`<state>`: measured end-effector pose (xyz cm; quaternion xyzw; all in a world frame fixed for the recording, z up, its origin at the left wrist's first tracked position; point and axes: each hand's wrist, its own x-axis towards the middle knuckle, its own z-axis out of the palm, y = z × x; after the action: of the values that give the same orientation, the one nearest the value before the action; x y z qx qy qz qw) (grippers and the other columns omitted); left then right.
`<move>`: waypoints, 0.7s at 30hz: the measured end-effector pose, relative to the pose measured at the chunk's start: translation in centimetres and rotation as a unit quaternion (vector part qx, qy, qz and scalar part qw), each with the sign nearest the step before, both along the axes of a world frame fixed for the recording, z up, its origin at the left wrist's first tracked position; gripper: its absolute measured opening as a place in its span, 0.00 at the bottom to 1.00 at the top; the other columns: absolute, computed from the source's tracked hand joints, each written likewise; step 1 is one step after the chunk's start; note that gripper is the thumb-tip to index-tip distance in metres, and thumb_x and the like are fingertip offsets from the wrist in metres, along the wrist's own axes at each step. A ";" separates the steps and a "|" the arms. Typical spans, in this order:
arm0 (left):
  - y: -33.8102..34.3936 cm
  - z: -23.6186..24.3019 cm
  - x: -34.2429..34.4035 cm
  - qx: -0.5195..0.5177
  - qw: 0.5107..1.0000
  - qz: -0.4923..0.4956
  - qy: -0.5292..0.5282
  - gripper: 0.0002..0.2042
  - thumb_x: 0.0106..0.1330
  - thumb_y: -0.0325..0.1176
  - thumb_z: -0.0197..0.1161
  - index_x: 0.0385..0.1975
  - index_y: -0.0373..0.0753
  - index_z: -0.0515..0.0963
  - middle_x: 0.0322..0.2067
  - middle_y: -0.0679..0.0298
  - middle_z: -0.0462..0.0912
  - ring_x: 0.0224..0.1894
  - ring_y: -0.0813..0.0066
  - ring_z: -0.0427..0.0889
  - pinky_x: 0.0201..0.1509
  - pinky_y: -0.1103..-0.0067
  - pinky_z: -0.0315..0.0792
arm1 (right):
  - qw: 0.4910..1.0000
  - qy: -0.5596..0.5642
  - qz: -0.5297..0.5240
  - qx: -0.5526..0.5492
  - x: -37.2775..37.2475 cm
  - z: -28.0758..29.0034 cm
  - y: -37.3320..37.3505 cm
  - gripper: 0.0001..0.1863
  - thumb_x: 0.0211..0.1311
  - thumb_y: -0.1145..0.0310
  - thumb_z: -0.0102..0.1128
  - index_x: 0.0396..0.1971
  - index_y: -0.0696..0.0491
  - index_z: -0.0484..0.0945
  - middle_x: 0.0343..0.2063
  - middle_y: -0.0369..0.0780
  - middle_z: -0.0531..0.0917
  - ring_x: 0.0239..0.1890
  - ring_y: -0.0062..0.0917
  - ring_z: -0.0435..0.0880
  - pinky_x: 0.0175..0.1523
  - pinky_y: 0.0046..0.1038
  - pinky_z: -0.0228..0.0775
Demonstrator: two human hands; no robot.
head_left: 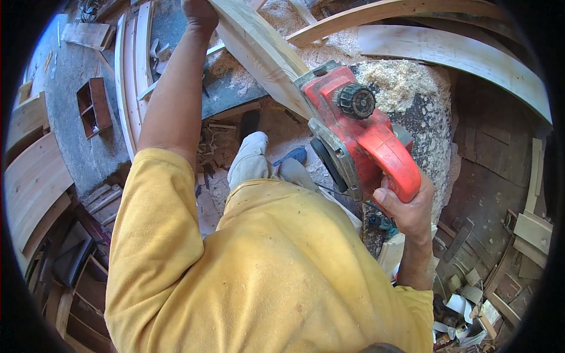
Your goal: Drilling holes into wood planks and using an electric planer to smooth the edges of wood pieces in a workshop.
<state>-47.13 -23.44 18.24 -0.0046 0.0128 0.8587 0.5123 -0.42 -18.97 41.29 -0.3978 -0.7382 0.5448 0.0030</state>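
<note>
A red electric planer (365,126) with a ribbed black knob has its front end against the near end of a long pale wooden beam (268,56). My right hand (409,203) is closed round the planer's red rear handle, thumb toward me. The beam slants away to the upper left, tilted so that its top edge and broad side both show. My left arm is stretched far forward, and my left hand (200,13) grips the beam's left side near the upper rim; its fingertips are hidden.
Wood shavings (397,85) cover the bench (421,138) under and beside the planer. Curved boards (453,44) lie at the far right, and long strips (129,70) at the left. A small brown wooden box (94,109) stands on the left surface. Offcuts (471,294) litter the lower right floor.
</note>
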 end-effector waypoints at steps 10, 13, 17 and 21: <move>0.9 -0.6 0.5 -0.246 0.907 0.221 0.260 0.21 0.66 0.59 0.47 0.21 0.50 0.73 0.19 0.70 0.74 0.24 0.73 0.76 0.31 0.76 0.71 | 1.000 0.005 -0.003 -0.004 -1.2 0.0 -0.2 0.22 0.46 0.73 0.69 0.44 0.58 0.76 0.23 0.30 0.76 0.25 0.12 0.73 0.34 0.18 0.66; 0.5 -0.8 0.0 -0.109 0.973 0.153 0.134 0.20 0.66 0.58 0.48 0.22 0.50 0.73 0.19 0.70 0.74 0.24 0.73 0.76 0.31 0.76 0.71 | 1.000 0.000 0.002 -0.007 -1.5 0.0 0.0 0.21 0.46 0.73 0.69 0.43 0.58 0.76 0.22 0.30 0.76 0.25 0.12 0.73 0.34 0.18 0.66; -0.2 0.7 0.8 -0.009 0.996 0.083 0.032 0.19 0.66 0.57 0.49 0.24 0.49 0.74 0.20 0.69 0.75 0.24 0.73 0.76 0.32 0.75 0.71 | 1.000 0.004 0.007 -0.002 -2.4 0.1 0.0 0.20 0.46 0.74 0.69 0.41 0.57 0.76 0.21 0.30 0.76 0.24 0.13 0.73 0.33 0.18 0.66; 1.0 -1.3 0.9 -0.287 0.892 0.263 0.230 0.20 0.65 0.57 0.50 0.25 0.48 0.74 0.20 0.68 0.75 0.24 0.72 0.77 0.33 0.75 0.72 | 1.000 0.019 0.018 0.011 -3.3 -0.3 0.0 0.20 0.46 0.75 0.69 0.42 0.57 0.76 0.21 0.30 0.76 0.23 0.13 0.73 0.33 0.18 0.66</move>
<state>-46.27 -22.44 16.90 0.0426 0.3747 0.8979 0.2269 -3.74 -18.97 41.01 -0.3737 -0.7510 0.5442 0.0112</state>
